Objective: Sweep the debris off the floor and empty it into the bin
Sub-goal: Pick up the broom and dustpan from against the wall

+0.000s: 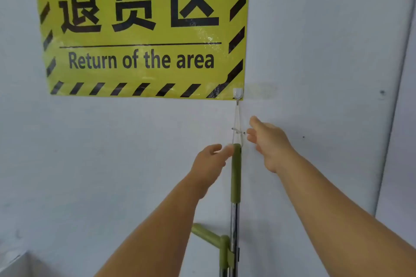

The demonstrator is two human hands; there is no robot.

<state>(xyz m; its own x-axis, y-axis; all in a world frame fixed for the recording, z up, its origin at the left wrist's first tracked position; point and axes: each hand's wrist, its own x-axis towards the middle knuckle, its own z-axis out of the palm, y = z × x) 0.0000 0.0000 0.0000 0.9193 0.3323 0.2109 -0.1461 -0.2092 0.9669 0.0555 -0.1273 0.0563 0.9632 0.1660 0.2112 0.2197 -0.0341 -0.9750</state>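
Note:
A broom handle (236, 175) with a green grip and a metal shaft hangs upright against the pale wall. A clear loop (237, 123) ties its top to a small white hook (238, 93). A second green handle (208, 235), clipped to the shaft, angles off to the left lower down. My left hand (210, 162) is just left of the grip's top, fingers apart, fingertips touching or almost touching it. My right hand (269, 141) is open to the right of the loop, fingertips close to it. The broom head, the debris and the bin are out of view.
A yellow and black sign (141, 29) reading "Return of the area" covers the wall above the hook. A wall corner or panel edge (391, 119) runs down the right side. A grey surface (13, 263) shows at the bottom left.

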